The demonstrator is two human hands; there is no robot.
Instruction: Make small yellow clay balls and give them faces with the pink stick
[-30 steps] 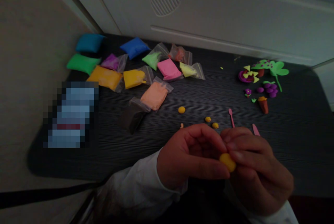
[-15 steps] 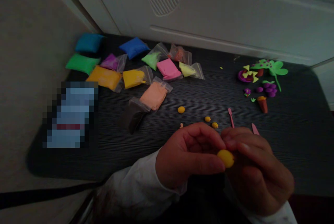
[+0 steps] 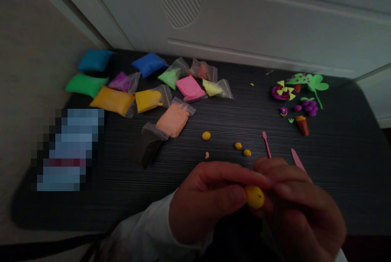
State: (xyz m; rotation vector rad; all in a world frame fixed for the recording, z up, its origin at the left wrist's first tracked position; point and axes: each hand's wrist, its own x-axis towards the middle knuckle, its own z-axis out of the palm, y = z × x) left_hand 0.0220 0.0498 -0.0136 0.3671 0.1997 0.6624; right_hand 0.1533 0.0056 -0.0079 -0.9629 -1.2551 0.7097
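Both my hands meet low in the picture over the near edge of a dark table (image 3: pixel 336 164). Between their fingertips sits a small yellow clay ball (image 3: pixel 254 197) with a tiny dark dot on it. My left hand (image 3: pixel 207 201) pinches the ball from the left with thumb and forefinger. My right hand (image 3: pixel 305 209) closes on it from the right, fingers curled. Three small yellow clay bits (image 3: pixel 206 135) (image 3: pixel 238 145) (image 3: pixel 247 153) lie on the table just beyond my hands.
Several bags of coloured clay (image 3: pixel 174 119) lie at the back left. Finished clay figures (image 3: pixel 301 91) stand at the back right. Two pink tools (image 3: pixel 266 144) (image 3: pixel 297 160) lie near my right hand. A white panelled wall (image 3: pixel 244 13) rises behind. A blurred object (image 3: pixel 70 148) rests at left.
The ball has been turned between my fingers and now shows a dark dot. My hands sit slightly lower and the camera has tipped a little.
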